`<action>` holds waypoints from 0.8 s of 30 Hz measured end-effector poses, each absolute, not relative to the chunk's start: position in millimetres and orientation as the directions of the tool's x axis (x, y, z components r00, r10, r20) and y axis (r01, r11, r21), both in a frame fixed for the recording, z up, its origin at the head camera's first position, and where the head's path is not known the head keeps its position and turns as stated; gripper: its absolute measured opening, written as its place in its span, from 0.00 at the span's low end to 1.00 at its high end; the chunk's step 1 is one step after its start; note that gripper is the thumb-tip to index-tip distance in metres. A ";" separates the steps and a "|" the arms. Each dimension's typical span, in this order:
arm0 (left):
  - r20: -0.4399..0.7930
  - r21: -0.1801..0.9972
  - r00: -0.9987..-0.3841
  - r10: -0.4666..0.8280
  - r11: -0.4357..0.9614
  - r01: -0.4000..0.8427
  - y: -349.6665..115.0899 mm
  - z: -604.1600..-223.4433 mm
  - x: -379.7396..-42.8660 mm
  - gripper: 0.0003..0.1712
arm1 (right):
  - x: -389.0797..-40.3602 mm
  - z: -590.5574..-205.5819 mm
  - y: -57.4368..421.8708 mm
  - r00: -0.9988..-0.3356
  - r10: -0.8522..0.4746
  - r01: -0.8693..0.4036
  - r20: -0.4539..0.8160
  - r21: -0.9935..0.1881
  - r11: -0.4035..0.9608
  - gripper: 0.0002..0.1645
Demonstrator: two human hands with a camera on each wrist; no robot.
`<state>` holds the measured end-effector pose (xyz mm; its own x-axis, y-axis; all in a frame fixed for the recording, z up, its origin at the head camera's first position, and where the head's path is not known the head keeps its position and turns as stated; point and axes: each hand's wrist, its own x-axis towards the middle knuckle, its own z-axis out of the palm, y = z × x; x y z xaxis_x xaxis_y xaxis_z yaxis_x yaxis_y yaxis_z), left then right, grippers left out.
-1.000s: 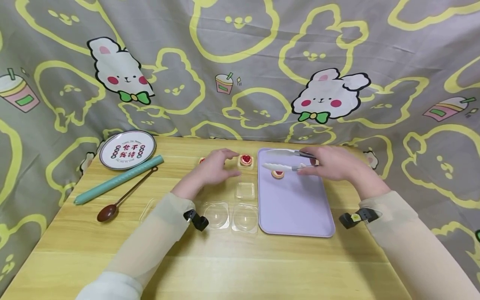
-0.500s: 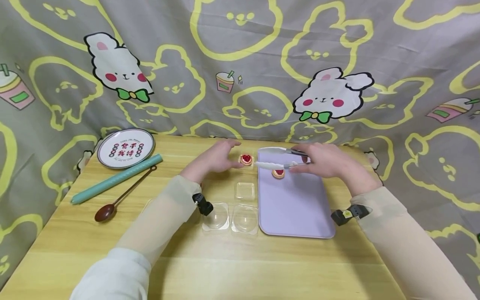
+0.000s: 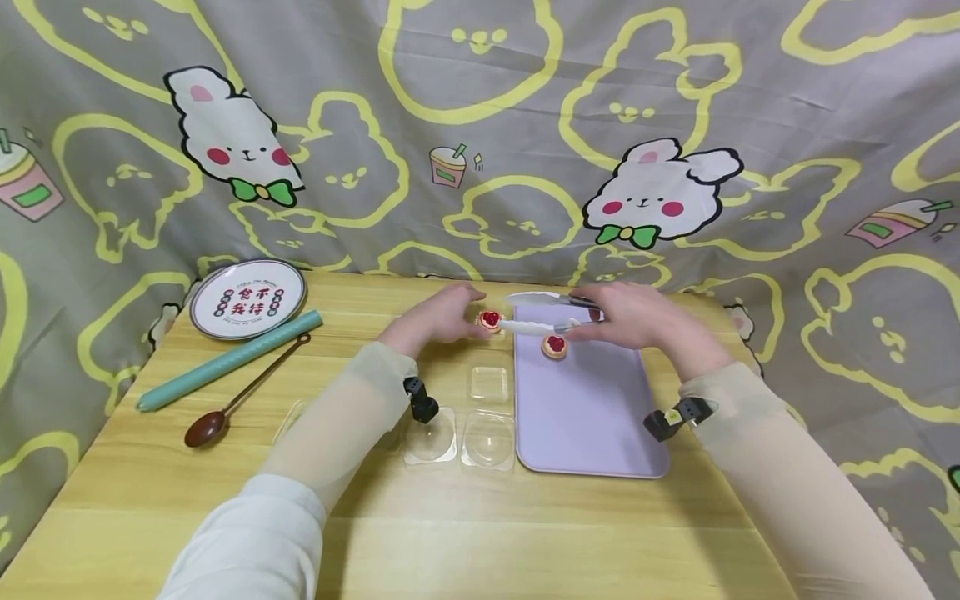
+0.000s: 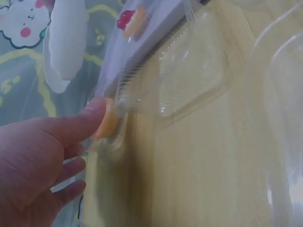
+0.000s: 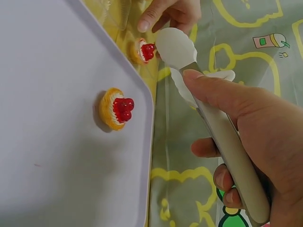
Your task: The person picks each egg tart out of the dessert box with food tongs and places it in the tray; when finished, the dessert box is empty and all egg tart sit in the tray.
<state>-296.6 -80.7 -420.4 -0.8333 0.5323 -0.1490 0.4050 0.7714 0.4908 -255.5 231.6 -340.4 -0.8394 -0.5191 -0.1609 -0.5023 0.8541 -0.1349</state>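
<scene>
My left hand [image 3: 442,315] is at the far side of the table, thumb and fingers around a small clear plastic box [image 4: 110,145] with a cherry-topped tart [image 3: 491,320] in it. In the left wrist view the thumb overlaps the tart's edge. My right hand [image 3: 626,312] grips white-tipped tongs [image 3: 532,327] by their metal handles, tips apart and beside that tart. Nothing shows between the tips. A second cherry tart [image 3: 555,347] lies on the lilac tray [image 3: 588,425] below the tongs.
Clear lids [image 3: 489,439] and a clear square base [image 3: 489,384] lie left of the tray. Further left are a white plate [image 3: 248,298], a teal ridged rod [image 3: 232,360] and a brown spoon [image 3: 206,429]. A patterned curtain [image 3: 517,125] hangs behind the table.
My left hand has moved right, up to the boxed tart. The right hand has carried the tongs left, from over the tray to beside that tart.
</scene>
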 end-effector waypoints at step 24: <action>-0.134 0.558 -0.880 0.455 0.768 0.313 -79.0 -430.9 -298.7 0.47 | -286.7 -348.3 181.6 -0.820 -0.486 -0.494 -0.302 -0.055 0.868 0.37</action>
